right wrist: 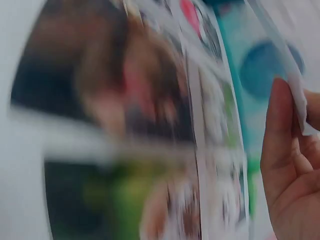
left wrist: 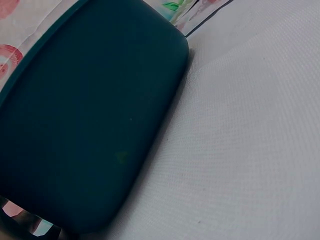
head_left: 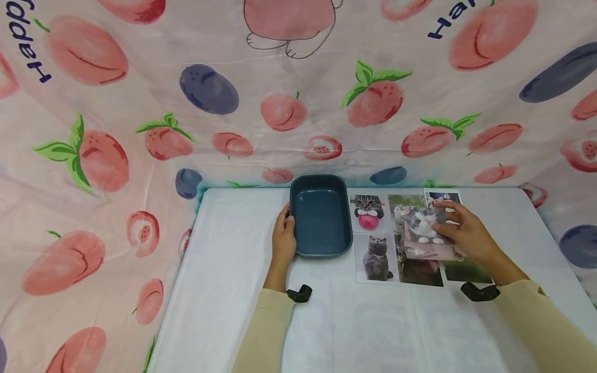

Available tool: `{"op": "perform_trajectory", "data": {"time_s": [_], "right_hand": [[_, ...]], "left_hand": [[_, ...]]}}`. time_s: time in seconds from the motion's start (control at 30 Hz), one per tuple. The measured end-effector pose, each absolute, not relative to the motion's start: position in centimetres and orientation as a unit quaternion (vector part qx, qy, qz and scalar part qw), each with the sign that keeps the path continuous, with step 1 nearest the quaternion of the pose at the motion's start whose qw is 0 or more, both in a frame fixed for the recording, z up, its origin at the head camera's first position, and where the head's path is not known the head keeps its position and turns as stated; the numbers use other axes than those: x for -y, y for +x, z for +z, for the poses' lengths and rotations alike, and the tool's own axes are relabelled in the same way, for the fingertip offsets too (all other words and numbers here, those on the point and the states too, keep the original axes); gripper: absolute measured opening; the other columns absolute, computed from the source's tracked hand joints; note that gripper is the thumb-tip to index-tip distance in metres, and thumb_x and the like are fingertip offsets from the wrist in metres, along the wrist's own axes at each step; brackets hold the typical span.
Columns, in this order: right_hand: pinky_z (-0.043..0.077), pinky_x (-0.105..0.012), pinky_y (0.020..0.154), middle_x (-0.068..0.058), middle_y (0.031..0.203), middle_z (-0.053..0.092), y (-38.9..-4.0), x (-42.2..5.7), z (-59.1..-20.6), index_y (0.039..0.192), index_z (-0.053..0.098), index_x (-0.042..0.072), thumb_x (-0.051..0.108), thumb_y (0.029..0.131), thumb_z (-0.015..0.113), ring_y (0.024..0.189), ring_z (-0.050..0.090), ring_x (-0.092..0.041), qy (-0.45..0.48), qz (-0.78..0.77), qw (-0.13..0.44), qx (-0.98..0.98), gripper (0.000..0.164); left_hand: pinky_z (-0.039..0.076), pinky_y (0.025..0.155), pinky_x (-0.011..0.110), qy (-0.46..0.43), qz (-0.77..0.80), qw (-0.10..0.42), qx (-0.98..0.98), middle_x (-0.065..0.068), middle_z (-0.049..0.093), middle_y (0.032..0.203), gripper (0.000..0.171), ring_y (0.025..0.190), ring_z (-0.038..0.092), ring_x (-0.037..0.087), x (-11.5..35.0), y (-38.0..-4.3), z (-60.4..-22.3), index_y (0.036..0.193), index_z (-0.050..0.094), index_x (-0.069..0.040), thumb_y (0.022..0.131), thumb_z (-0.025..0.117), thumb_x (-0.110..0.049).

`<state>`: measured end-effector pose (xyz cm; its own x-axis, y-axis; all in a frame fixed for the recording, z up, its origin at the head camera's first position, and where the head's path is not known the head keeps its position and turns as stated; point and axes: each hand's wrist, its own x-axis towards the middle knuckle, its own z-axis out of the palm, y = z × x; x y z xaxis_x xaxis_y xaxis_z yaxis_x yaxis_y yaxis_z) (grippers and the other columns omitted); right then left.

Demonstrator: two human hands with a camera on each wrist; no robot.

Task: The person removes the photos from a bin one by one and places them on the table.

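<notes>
My left hand [head_left: 283, 238] grips the left side of a dark teal rectangular tray [head_left: 322, 223], its thumb near the rim. The tray holds nothing, and its outer wall [left wrist: 95, 115] fills much of the left wrist view. My right hand [head_left: 473, 238] pinches a photo card [head_left: 422, 225] of a grey and white kitten between thumb and fingers. This card is held over other cat photo cards and partly hides them. In the right wrist view the held card [right wrist: 280, 45] appears nearly edge-on between the fingertips.
Right of the tray, photo cards lie in two rows on the white table [head_left: 224, 290]. One shows a tabby with a pink ball [head_left: 368, 212], another a sitting grey cat [head_left: 377, 259]. A fruit-printed curtain [head_left: 284, 111] hangs behind the table and along its left side.
</notes>
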<state>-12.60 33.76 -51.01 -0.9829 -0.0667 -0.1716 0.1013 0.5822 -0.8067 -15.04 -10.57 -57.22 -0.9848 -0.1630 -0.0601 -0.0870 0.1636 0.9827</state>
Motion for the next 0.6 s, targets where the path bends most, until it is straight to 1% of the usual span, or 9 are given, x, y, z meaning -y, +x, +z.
{"op": "perform_trajectory", "data": {"time_s": [0.07,0.13,0.2,0.27,0.37,0.4,0.43,0.5,0.6], "right_hand": [[0.055,-0.019,0.07,-0.027,0.144,0.048,-12.2,-35.6,-50.8,0.157,0.034,0.017,0.036,0.1,0.066,0.095,0.059,-0.004,0.027,-0.44,0.092,-0.893,0.068],[0.054,-0.019,0.07,-0.029,0.148,0.043,-11.9,-37.5,-50.6,0.158,0.034,0.018,0.04,0.099,0.066,0.101,0.057,-0.011,0.041,-0.417,0.095,-0.903,0.071],[0.059,-0.026,0.073,-0.032,0.152,0.037,-11.7,-39.5,-50.6,0.16,0.032,0.02,0.043,0.1,0.065,0.114,0.056,-0.03,0.056,-0.407,0.104,-0.906,0.072],[0.061,-0.043,0.085,-0.035,0.158,0.028,-11.4,-41.5,-50.7,0.161,0.03,0.022,0.045,0.1,0.064,0.131,0.044,-0.047,0.069,-0.399,0.116,-0.907,0.074],[0.062,-0.038,0.084,-0.037,0.163,0.017,-11.0,-44.3,-51.1,0.162,0.028,0.023,0.046,0.1,0.063,0.14,0.026,-0.059,0.087,-0.391,0.125,-0.908,0.075],[0.06,-0.03,0.079,-0.038,0.162,0.018,-10.9,-45.2,-51.4,0.162,0.029,0.023,0.046,0.1,0.063,0.138,0.03,-0.056,0.09,-0.389,0.122,-0.909,0.074],[0.06,-0.028,0.078,-0.038,0.162,0.016,-10.8,-46.1,-51.8,0.162,0.028,0.024,0.046,0.1,0.062,0.137,0.032,-0.056,0.094,-0.385,0.121,-0.91,0.074],[0.051,-0.016,0.064,-0.039,0.159,0.023,-10.7,-47.8,-52.7,0.162,0.029,0.026,0.047,0.101,0.061,0.126,0.043,-0.05,0.1,-0.368,0.113,-0.918,0.073],[0.057,-0.026,0.066,-0.04,0.157,0.025,-10.6,-50.2,-54.2,0.163,0.027,0.031,0.052,0.101,0.058,0.122,0.046,-0.051,0.111,-0.354,0.108,-0.922,0.073]], "left_hand": [[0.025,0.126,0.047,0.083,-0.641,0.028,0.763,0.003,0.039,0.163,0.046,0.154,0.031,0.022,10.6,-15.1,-57.2,0.157,0.042,-0.027,0.111,0.04,-0.031],[0.025,0.126,0.047,0.082,-0.641,0.03,0.762,0.003,0.039,0.164,0.046,0.154,0.03,0.022,10.6,-15.1,-57.2,0.157,0.042,-0.027,0.111,0.04,-0.031],[0.025,0.127,0.047,0.081,-0.643,0.031,0.761,0.003,0.039,0.164,0.046,0.154,0.03,0.022,10.6,-15.1,-57.2,0.157,0.042,-0.026,0.111,0.04,-0.031],[0.025,0.126,0.047,0.078,-0.644,0.034,0.76,0.003,0.039,0.164,0.046,0.154,0.03,0.023,10.6,-15.1,-57.2,0.157,0.042,-0.025,0.111,0.04,-0.03],[0.025,0.127,0.047,0.074,-0.644,0.035,0.761,0.004,0.039,0.164,0.046,0.154,0.031,0.023,10.6,-15.1,-57.2,0.157,0.041,-0.024,0.111,0.04,-0.029],[0.025,0.127,0.047,0.074,-0.643,0.035,0.761,0.004,0.039,0.164,0.046,0.154,0.031,0.023,10.6,-15.1,-57.3,0.157,0.041,-0.024,0.111,0.04,-0.029],[0.025,0.127,0.046,0.075,-0.642,0.034,0.762,0.003,0.039,0.164,0.046,0.154,0.031,0.022,10.6,-15.1,-57.3,0.157,0.041,-0.024,0.111,0.039,-0.03],[0.025,0.127,0.045,0.076,-0.641,0.032,0.763,0.002,0.039,0.164,0.047,0.154,0.031,0.021,10.6,-15.1,-57.3,0.158,0.041,-0.024,0.111,0.039,-0.031],[0.025,0.127,0.045,0.079,-0.641,0.028,0.763,0.001,0.038,0.164,0.047,0.154,0.03,0.02,10.6,-15.1,-57.4,0.158,0.041,-0.025,0.111,0.039,-0.032]]}}
